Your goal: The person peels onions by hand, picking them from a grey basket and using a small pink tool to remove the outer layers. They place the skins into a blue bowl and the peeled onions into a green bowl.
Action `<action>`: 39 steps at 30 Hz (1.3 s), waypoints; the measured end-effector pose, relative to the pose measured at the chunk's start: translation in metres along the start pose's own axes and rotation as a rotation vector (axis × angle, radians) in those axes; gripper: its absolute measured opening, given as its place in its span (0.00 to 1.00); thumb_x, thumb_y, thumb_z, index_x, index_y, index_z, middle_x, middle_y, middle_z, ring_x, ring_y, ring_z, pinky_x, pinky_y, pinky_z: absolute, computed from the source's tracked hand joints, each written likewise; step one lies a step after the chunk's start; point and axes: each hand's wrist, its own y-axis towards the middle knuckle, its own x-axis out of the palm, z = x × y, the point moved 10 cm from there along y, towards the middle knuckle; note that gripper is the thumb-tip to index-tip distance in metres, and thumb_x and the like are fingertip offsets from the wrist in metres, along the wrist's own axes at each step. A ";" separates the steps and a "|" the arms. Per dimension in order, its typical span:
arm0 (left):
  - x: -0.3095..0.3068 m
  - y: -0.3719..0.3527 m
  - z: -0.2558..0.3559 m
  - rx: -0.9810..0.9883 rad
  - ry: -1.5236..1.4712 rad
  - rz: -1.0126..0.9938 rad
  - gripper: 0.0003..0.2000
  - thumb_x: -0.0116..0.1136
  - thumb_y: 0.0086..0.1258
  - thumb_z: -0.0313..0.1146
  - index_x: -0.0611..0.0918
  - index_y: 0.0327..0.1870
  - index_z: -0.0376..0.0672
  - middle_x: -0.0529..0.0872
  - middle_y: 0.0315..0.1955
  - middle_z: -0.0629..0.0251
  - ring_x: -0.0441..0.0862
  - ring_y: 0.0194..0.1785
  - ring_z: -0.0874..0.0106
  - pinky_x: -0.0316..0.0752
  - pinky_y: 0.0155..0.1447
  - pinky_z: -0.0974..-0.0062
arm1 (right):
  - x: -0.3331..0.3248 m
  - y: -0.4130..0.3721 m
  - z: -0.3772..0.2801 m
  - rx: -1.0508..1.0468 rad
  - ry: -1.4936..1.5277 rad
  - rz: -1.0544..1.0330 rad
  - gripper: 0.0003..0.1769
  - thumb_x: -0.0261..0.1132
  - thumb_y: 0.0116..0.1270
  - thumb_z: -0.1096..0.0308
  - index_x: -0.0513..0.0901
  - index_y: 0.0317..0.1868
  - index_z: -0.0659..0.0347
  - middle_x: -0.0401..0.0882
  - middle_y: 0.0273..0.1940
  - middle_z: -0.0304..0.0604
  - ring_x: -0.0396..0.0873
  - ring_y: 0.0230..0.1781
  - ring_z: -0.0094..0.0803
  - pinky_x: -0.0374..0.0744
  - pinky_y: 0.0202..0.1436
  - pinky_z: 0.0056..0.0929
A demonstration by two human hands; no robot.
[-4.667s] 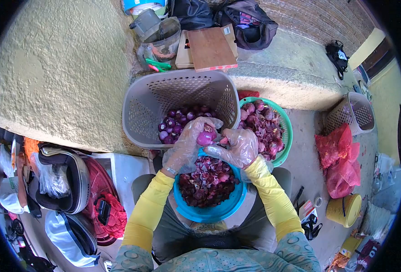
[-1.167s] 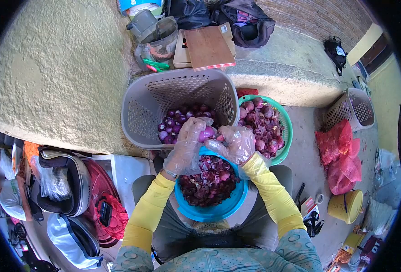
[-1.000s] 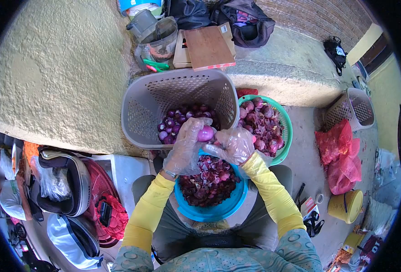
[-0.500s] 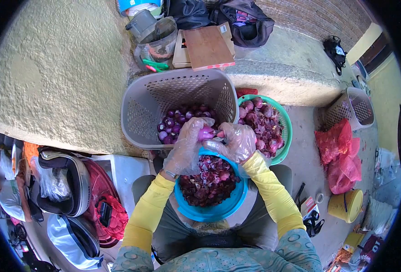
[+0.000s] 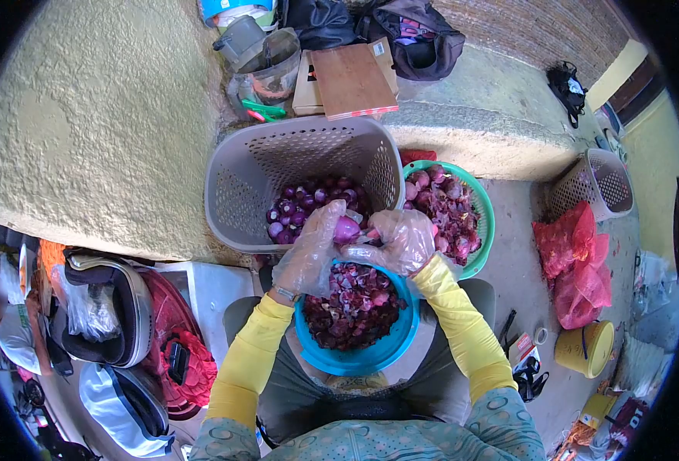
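My left hand, in a clear plastic glove, holds a purple onion over the near rim of a grey basket. My right hand, gloved too, is closed beside the onion on a small tool whose pinkish handle shows; its blade is hard to make out. Below both hands a blue basin holds dark red onion skins. Peeled onions lie at the bottom of the grey basket. To the right, a green basket holds unpeeled onions and loose skins.
A brown board lies on a box beyond the grey basket, beside a black bag. Red mesh sacks, another basket and a yellow bucket stand right. A red basin sits left; a person is partly visible at far left.
The onion's smooth side now shows more between my hands. My right hand has turned slightly, with its fingers curled more and the handle's end showing.
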 end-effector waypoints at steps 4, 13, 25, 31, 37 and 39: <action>0.017 -0.007 -0.008 -0.532 -0.638 -0.028 0.27 0.42 0.86 0.56 0.82 0.54 0.39 0.85 0.47 0.60 0.83 0.49 0.69 0.80 0.59 0.65 | -0.005 0.003 0.002 -0.006 -0.034 -0.026 0.36 0.73 0.52 0.26 0.82 0.26 0.55 0.82 0.23 0.48 0.84 0.25 0.51 0.79 0.28 0.50; 0.017 -0.011 -0.031 -0.312 -0.269 -0.232 0.23 0.45 0.88 0.42 0.68 0.76 0.40 0.74 0.64 0.57 0.75 0.62 0.68 0.81 0.56 0.70 | 0.002 0.003 -0.002 -0.090 0.015 -0.034 0.36 0.76 0.51 0.29 0.79 0.23 0.59 0.80 0.22 0.47 0.82 0.23 0.49 0.77 0.27 0.46; 0.020 -0.013 -0.017 -0.583 -0.684 -0.071 0.25 0.57 0.80 0.57 0.77 0.65 0.48 0.78 0.55 0.69 0.76 0.53 0.79 0.77 0.49 0.77 | 0.003 0.001 -0.002 -0.070 0.029 -0.075 0.34 0.72 0.57 0.29 0.82 0.25 0.57 0.83 0.24 0.47 0.84 0.24 0.51 0.80 0.30 0.48; 0.015 -0.014 0.004 -0.583 -0.640 -0.006 0.22 0.57 0.80 0.57 0.79 0.59 0.48 0.80 0.48 0.71 0.77 0.48 0.79 0.77 0.47 0.77 | 0.002 0.002 0.001 -0.068 0.032 -0.026 0.31 0.73 0.60 0.35 0.81 0.26 0.58 0.82 0.24 0.48 0.83 0.25 0.52 0.78 0.29 0.48; 0.014 -0.010 0.007 -0.565 -0.563 -0.062 0.24 0.56 0.80 0.57 0.78 0.60 0.46 0.80 0.51 0.68 0.77 0.50 0.78 0.78 0.48 0.76 | 0.013 -0.001 0.004 -0.083 -0.064 -0.078 0.28 0.67 0.67 0.37 0.84 0.30 0.56 0.84 0.26 0.48 0.85 0.28 0.51 0.80 0.31 0.51; 0.014 -0.011 0.006 -0.566 -0.553 -0.031 0.24 0.56 0.80 0.57 0.78 0.61 0.45 0.79 0.53 0.66 0.77 0.51 0.78 0.79 0.50 0.74 | 0.014 0.000 0.001 -0.084 -0.069 -0.102 0.27 0.67 0.68 0.38 0.84 0.31 0.56 0.84 0.26 0.48 0.85 0.28 0.50 0.80 0.32 0.51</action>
